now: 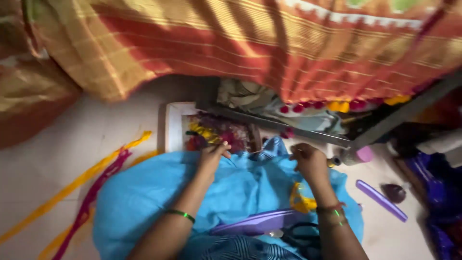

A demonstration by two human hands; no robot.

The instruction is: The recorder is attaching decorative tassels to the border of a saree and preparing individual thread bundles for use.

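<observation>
So the left hand (213, 155) is pinched shut on the top edge of the blue cloth (159, 192), fingertips bunched right where the fabric folds over by the tray. The right hand (308, 161) is curled closed on the same edge a little way off, though it's too blurry to say whether there's a needle or thread in those fingers. The cloth itself is spread over the person's lap and spills onto the floor (72, 144).

It looks thin, soft and totally floppy (zero stiffness, it slumps wherever it isn't held), so I'd say light and easy to lift but it'll slide and bunch. Grabbing it at the hem with both hands spread apart, like here, seems the sensible hold for keeping a stretch taut.

Just beyond the hands sits a white tray (174, 126) of colourful bits, yellow and magenta cords (96, 178) trail on the floor to the left, and a purple comb (381, 200) lies off to the right. A purple lid-like piece (255, 222) rests on the lap.
</observation>
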